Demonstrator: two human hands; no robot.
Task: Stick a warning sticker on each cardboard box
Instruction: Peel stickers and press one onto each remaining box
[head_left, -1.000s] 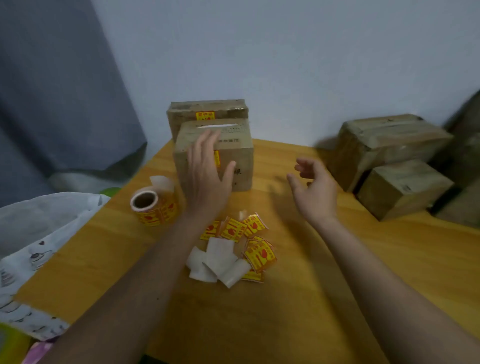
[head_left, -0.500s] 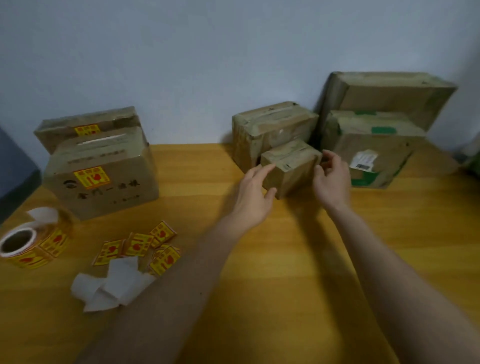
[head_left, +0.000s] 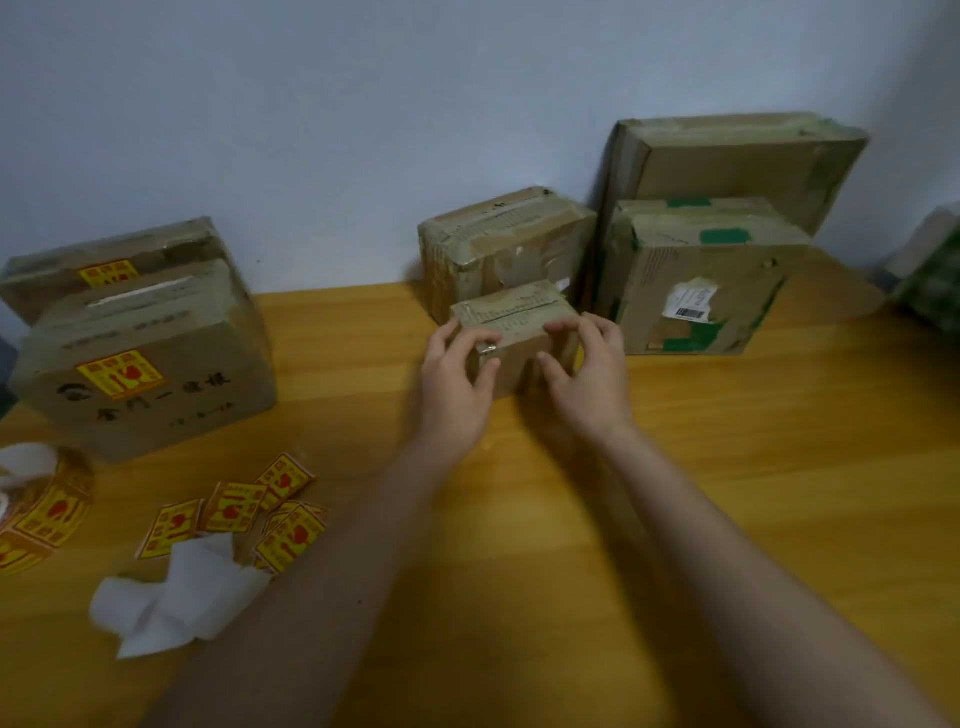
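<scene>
Small box (head_left: 511, 332) sits on the wooden table (head_left: 727, 467) near the back, right in front of a bigger taped box (head_left: 506, 239), its long side running left to right and its taped top tipped a little toward the person. Left hand (head_left: 454, 382) has its fingers curled over the left end with the thumb on the front face; right hand (head_left: 589, 376) grips the right end the same way, both forearms reaching straight out. Off to the left there's a box (head_left: 150, 358) with a yellow sticker (head_left: 120, 373) on its front, loose stickers (head_left: 244, 512) on the table, and a sticker roll (head_left: 39, 509) at the edge.
</scene>
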